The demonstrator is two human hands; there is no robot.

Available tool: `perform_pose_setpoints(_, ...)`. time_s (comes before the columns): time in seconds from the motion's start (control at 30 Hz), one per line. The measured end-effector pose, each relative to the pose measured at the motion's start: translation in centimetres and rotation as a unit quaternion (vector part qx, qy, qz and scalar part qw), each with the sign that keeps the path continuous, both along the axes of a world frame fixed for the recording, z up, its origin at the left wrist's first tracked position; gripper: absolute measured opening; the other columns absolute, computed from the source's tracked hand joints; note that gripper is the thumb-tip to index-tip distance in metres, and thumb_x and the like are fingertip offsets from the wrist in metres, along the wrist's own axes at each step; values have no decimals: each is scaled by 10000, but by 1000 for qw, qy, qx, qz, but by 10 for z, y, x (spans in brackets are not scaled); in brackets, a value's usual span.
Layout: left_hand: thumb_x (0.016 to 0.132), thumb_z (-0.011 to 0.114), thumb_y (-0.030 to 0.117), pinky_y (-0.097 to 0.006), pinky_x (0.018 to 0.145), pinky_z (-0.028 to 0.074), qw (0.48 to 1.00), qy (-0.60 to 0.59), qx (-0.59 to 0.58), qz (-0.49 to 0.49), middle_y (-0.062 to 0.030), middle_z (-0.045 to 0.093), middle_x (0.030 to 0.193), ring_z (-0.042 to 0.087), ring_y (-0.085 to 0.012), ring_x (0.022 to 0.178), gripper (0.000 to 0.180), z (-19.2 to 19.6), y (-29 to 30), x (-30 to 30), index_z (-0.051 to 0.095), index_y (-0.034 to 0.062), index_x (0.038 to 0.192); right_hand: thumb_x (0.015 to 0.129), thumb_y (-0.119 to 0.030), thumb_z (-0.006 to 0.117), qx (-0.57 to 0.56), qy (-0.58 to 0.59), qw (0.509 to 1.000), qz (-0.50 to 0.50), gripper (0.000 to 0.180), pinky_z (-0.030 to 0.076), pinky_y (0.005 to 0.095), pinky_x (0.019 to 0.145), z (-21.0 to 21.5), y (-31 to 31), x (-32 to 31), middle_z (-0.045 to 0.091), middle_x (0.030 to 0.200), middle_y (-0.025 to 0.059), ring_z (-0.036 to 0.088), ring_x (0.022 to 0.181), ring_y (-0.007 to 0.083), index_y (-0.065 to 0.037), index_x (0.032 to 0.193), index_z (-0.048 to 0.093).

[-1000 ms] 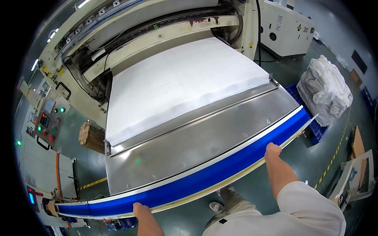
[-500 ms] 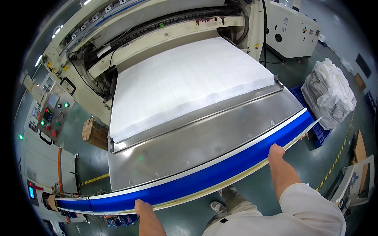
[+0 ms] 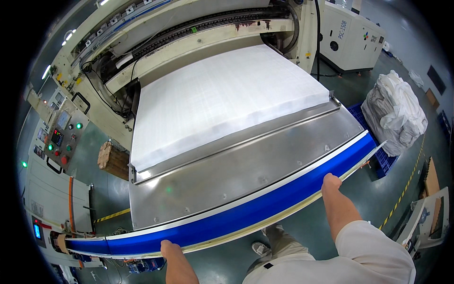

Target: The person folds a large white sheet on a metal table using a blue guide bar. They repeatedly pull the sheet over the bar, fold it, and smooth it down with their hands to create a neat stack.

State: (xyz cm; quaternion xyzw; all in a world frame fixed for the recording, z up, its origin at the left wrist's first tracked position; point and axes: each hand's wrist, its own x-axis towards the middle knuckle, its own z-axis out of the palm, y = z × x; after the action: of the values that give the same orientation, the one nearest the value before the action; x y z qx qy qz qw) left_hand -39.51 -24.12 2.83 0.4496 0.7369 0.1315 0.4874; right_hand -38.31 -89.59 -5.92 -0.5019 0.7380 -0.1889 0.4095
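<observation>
2 hands (image 3: 170, 248) (image 3: 331, 181) at blue belt's (image 3: 257, 207) edge, floor (image 3: 366, 203) rightward

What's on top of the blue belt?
The left hand and right hand overlap the near edge of the blue belt; no loose item shows on its blue surface. The patches behind the hands are covered.

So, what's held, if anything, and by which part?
Left hand and right hand touch the near edge of the blue conveyor; whether they grip it cannot be told.

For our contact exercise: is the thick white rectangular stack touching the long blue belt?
Apart: the head view shows a shiny grey metal surface between the stack and the belt.
</observation>
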Motion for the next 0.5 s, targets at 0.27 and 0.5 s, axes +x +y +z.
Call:
perform_pose_setpoints(0.27, 789, 425, 211, -394, 849, 456, 1000, -3, -5, -16, -201, 559, 1152, 569, -332, 992, 419, -4, 9, -4, 584, -75, 1050, 771, -136, 535, 9, -7, 1000, -5, 501, 460, 413, 903, 2, 3, 2, 493, 1149, 316, 555, 1044, 396, 139, 1136, 329)
perform_pose_setpoints(0.5, 793, 435, 218, -385, 846, 461, 999, 11, 0, -45, -194, 564, 1145, 572, -320, 992, 417, -9, 11, -4, 587, -76, 1047, 774, -131, 531, 8, 0, 1000, -22, 492, 468, 413, 890, 2, 2, 2, 497, 1144, 314, 561, 1038, 389, 141, 1132, 332)
